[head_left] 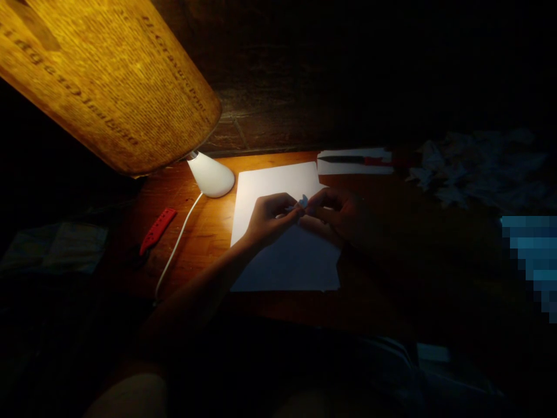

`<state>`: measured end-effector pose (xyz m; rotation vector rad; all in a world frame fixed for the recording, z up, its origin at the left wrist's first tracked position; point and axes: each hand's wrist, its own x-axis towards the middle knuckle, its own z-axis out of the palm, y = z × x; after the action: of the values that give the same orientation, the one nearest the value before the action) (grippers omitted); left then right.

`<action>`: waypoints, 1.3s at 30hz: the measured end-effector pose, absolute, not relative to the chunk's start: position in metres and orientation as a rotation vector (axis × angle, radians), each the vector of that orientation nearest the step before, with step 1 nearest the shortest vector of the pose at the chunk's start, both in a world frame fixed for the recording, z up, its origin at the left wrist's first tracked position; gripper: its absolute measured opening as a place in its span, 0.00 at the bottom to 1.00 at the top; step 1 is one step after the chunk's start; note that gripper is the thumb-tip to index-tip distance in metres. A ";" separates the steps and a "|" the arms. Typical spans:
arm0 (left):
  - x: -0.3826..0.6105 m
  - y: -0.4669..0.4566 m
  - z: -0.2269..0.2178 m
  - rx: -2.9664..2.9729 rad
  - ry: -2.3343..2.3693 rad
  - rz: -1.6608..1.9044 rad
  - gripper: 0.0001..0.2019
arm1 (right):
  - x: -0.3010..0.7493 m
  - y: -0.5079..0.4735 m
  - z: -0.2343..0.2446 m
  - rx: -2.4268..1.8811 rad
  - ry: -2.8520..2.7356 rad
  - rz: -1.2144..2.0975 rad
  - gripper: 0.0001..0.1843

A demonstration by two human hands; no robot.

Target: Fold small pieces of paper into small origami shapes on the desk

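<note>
The fingers of the left hand [270, 217] and the right hand [337, 213] meet over a white sheet [285, 255], and both pinch a small folded paper piece [301, 202] between their tips. The left thumb and forefinger close on its left side; the right fingers close on its right side, though that hand lies in shadow and its grip is hard to read in detail. The piece sits just above the upper part of the sheet, held clear of it or barely touching; which one cannot be told.

The sheet lies flat on the wooden table [204, 232], its near edge toward the person. The left forearm crosses the table from the lower left up to the sheet.

Just left of the sheet's far corner stands a white lamp base [211, 174], with a white cord [176, 247] running from it toward the near edge of the table. The lit lampshade [108, 81], printed with text, fills the upper left of the view. Left of the cord lies a red strap [157, 231].

Beyond the sheet, at the far edge of the table, lies another white paper [354, 161] with a knife [348, 159] on it, dark blade and red handle. To the right, in the dark, is a heap of paper scraps [478, 168].
</note>
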<state>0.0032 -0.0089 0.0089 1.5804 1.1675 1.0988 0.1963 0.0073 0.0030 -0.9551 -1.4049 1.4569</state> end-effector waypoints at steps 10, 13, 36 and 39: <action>0.003 -0.010 0.004 1.746 1.119 1.167 0.08 | 0.198 0.004 0.001 -0.993 -1.515 1.311 0.17; 0.003 -0.010 0.006 1.908 1.080 1.256 0.03 | 0.199 0.004 0.000 -0.909 -1.602 1.119 0.13; -0.001 -0.017 0.011 2.465 1.029 1.468 0.07 | 0.213 -0.002 0.011 -0.728 -2.013 0.459 0.08; -0.001 -0.019 0.012 2.467 1.068 1.480 0.07 | 0.213 -0.007 0.015 -0.786 -2.074 0.435 0.09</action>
<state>-0.0013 -0.0191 0.0118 2.4672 1.0679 1.4797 0.2126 -0.0074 0.0151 -0.7864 -2.0739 0.4345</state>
